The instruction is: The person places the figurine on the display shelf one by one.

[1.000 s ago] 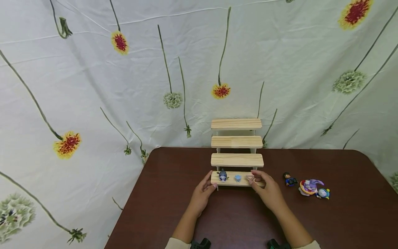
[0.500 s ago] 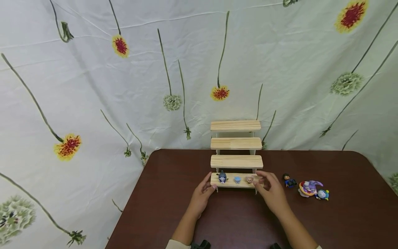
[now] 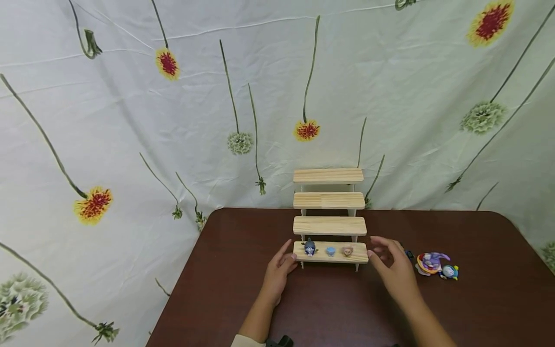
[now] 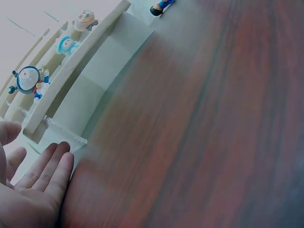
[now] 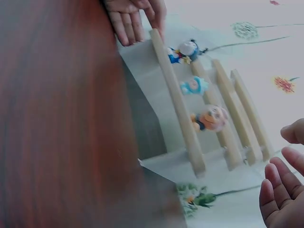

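A four-step wooden shelf (image 3: 329, 225) stands at the table's back middle. Its lowest step carries three small figures: a blue-and-white one (image 3: 310, 246) at the left, a pale blue one (image 3: 331, 250) in the middle and a pink-headed one (image 3: 347, 250) at the right. My left hand (image 3: 288, 255) rests open against the left end of that step, fingers straight (image 4: 47, 171). My right hand (image 3: 378, 248) hovers open just right of the shelf and holds nothing; its loose fingers (image 5: 280, 190) show in the right wrist view. The same three figures (image 5: 194, 85) show there too.
To the right of my right hand lie a small dark figure (image 3: 409, 254), half hidden by that hand, a purple and orange toy (image 3: 431, 261) and a round blue figure (image 3: 450, 272). The dark brown table (image 3: 329, 308) ends at a flowered cloth backdrop (image 3: 173, 120).
My right hand has let go of the pink-headed figure on the lowest step and drawn away to the right. The left hand has stayed at the shelf's left end.
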{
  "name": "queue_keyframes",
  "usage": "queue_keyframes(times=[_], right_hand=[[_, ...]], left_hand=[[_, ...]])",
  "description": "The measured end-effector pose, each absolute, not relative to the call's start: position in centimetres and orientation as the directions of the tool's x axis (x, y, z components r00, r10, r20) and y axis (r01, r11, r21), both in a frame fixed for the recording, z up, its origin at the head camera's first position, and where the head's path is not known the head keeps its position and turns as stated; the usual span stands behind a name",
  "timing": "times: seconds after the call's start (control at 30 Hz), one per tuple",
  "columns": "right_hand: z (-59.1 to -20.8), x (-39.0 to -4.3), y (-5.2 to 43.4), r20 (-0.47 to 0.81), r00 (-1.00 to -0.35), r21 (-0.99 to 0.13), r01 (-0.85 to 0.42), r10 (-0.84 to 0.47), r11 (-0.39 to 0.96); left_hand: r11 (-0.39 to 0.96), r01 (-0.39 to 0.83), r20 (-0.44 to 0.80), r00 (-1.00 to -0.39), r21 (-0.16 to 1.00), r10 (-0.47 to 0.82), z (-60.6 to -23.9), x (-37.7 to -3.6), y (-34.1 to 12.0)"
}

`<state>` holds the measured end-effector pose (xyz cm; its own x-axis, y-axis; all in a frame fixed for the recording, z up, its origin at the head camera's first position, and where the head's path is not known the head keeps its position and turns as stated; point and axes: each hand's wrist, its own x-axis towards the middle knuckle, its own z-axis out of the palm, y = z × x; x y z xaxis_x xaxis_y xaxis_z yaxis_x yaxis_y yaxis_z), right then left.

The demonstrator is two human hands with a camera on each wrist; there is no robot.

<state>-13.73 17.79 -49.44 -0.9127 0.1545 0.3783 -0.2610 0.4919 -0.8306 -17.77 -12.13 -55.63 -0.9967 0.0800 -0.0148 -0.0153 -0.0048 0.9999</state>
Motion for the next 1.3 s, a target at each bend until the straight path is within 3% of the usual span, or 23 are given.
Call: queue_keyframes(times=[0.3,0.6,1.3], right_hand=[[-47.7,-12.9,20.1,0.375,-0.903,-0.832,-0.227,0.211,0.506],[-46.6,-12.2,22.2,0.421,-0.864,-0.821,-0.234,0.277,0.520],[-46.0,-10.9,26.9,0.344,-0.797,-0.839,-0.025,0.496,0.543]], left_hand=[[-0.092,-0.039,-0.039,-0.999,0.995,-0.005,-55.0,-17.7,-11.7],[-0.046,0.011,0.008,-0.998,0.999,-0.063,-54.6,-18.1,-11.3],[0.040,0.042,0.045,-0.995,0.998,-0.084,-52.4,-19.9,-10.1]])
